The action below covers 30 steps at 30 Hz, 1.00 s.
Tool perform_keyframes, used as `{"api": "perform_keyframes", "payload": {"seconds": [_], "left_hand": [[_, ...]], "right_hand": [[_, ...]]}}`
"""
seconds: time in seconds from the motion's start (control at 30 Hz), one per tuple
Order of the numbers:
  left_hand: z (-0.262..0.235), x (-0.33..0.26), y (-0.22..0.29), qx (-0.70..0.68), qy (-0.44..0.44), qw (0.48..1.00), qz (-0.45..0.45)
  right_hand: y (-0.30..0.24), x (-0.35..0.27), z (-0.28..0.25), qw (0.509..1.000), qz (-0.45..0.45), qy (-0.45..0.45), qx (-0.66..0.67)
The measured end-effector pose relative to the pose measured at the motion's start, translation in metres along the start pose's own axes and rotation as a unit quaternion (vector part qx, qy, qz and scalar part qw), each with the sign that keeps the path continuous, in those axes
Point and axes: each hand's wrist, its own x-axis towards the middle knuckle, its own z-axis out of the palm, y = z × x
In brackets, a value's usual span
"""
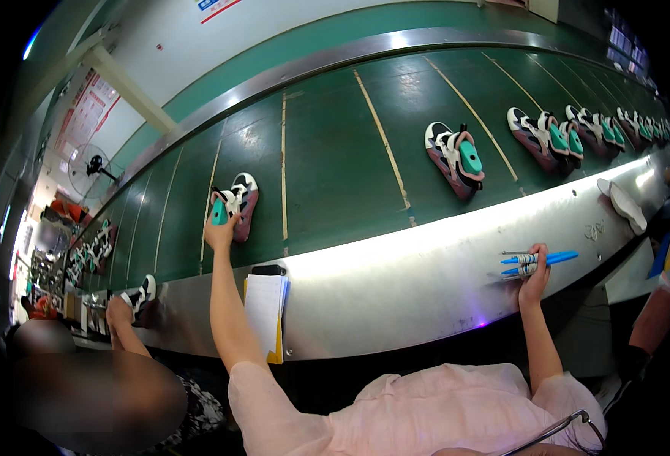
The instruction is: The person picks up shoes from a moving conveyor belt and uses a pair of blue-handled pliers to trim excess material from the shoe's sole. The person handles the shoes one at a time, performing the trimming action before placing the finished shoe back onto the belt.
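Note:
My left hand (219, 232) reaches over a green conveyor belt (327, 167) and grips the heel end of a sneaker (247, 204) in white, black and mauve. A teal insert (219, 211) sits in the shoe opening beside my fingers. Whether one shoe or a close pair lies there, I cannot tell. Above the steel ledge (396, 296), my right hand (533, 284) is closed around blue pens (559, 258) and a thin, dark-tipped tool. Another sneaker (447, 156) with a teal insert lies on the belt to the right, apart from both hands.
Several more sneakers (536, 137) line the belt at far right. A notepad (265, 304) rests at the ledge, left of centre. A pale sole-shaped piece (622, 205) lies on the right ledge. At left, a co-worker's hand (119, 311) holds a shoe (143, 295). A fan (96, 166) stands beyond.

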Motion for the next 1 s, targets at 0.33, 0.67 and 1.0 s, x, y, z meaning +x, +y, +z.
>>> {"api": "perform_keyframes", "payload": {"seconds": [0.33,0.67,1.0], "left_hand": [[-0.064,-0.151,0.166,-0.177,-0.409,0.892,0.076],[-0.061,-0.354,0.219,-0.141,-0.172,0.949,0.223],[-0.061,-0.312,0.212,-0.145,-0.434,0.858,0.233]], "right_hand": [[-0.005,-0.003,0.006,0.999,0.014,-0.01,0.03],[-0.012,-0.008,0.009,0.995,0.046,-0.004,0.086],[-0.007,-0.007,0.007,0.993,0.055,0.022,0.1]]}}
